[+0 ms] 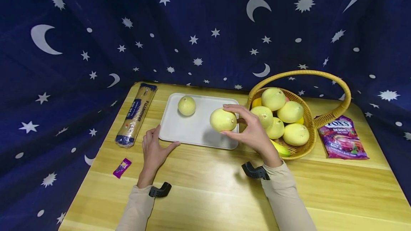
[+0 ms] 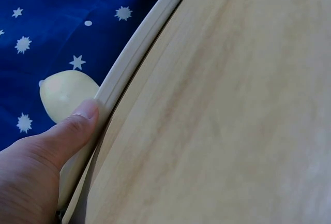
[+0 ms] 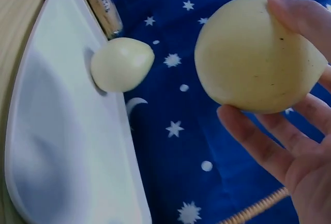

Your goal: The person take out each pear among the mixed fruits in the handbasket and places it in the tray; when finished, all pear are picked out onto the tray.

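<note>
My right hand [image 1: 252,129] holds a pale yellow-green, roundish fruit [image 1: 223,120] above the right part of a white rectangular tray [image 1: 199,134]. The thumb and fingertips grip it from opposite sides; in the right wrist view this fruit [image 3: 253,56] shows small dark specks. A similar fruit [image 1: 187,105] sits on the tray's far left part, its tapered tip showing in the right wrist view. At the tray's near left corner rests my left hand [image 1: 154,150], thumb along the front rim and fingers by the left edge. In the left wrist view, the thumb [image 2: 75,128] touches the rim.
A wicker basket [image 1: 309,142] with a tall handle stands right of the tray, holding several like fruits and a yellow-green banana-like fruit [image 1: 280,149]. Beyond it lies a purple FOX'S candy bag [image 1: 343,138]. Left are a spaghetti pack [image 1: 136,115] and a small purple wrapped candy [image 1: 122,168].
</note>
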{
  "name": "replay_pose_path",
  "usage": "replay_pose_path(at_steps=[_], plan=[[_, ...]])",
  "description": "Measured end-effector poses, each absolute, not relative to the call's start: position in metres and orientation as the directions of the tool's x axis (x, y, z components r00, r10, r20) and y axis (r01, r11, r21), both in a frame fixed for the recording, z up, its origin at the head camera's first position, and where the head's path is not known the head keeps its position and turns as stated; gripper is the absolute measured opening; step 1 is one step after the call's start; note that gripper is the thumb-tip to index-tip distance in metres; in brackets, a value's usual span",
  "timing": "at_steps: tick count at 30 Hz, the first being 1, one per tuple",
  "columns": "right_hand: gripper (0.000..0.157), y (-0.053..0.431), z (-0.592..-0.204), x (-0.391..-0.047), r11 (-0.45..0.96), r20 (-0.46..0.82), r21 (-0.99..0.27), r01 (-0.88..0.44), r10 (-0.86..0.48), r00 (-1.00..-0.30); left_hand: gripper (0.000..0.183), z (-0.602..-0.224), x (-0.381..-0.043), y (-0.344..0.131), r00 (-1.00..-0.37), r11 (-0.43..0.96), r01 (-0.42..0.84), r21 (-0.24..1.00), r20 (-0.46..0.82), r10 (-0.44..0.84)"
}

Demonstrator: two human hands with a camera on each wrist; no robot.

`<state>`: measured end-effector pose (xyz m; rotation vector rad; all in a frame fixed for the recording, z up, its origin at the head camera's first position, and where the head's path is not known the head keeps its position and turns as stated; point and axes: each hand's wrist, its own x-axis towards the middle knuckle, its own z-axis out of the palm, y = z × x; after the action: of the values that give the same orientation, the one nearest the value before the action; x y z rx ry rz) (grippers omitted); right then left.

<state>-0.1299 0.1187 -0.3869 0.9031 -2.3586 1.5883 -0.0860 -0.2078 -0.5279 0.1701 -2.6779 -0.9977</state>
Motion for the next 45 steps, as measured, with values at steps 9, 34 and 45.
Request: replay_pose_path(at_steps=[9,34,45], plan=[[0.059,0.088,-0.383,-0.143,0.280,0.454,-0.779,-0.561,-0.365,-0.813,0.105,-0.528,-0.085,-0.209,-0.954,0.756,-0.025,0.655,0.209,-0.213],[0.059,0.065,-0.455,-0.210,0.286,0.281,-0.880,-0.380,-0.332,-0.900,0.103,-0.527,-0.086,-0.208,-0.954,0.753,-0.025,0.658,0.210,-0.215],[0.055,0.056,-0.469,-0.231,0.370,0.270,-0.853,-0.368,-0.290,-0.918,0.103,-0.528,-0.087,-0.208,-0.956,0.749,-0.025,0.662,0.204,-0.213]])
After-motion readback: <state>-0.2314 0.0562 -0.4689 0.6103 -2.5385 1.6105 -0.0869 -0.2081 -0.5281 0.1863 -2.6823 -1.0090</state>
